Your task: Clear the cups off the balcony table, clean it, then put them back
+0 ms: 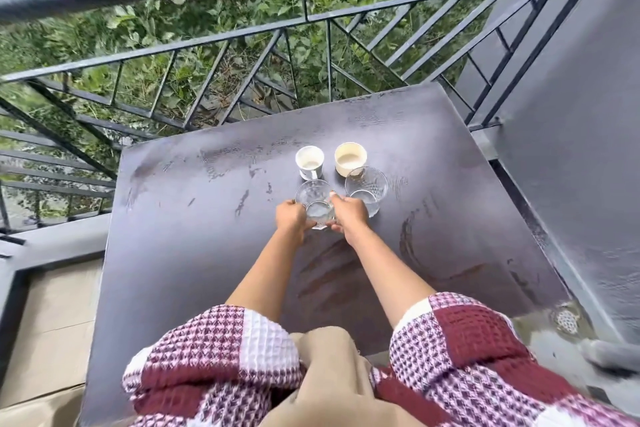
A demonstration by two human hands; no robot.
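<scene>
Several cups stand grouped on the dark balcony table. At the back are a white mug on the left and a cream cup on the right. In front of them stand two clear glasses. My left hand and my right hand grip the nearer left glass from either side; it stands on the tabletop. The second clear glass stands just right of my right hand.
A black metal railing runs behind the table, with green foliage beyond. A grey wall rises on the right. A round floor drain lies at the lower right. Beige floor tiles show at the left.
</scene>
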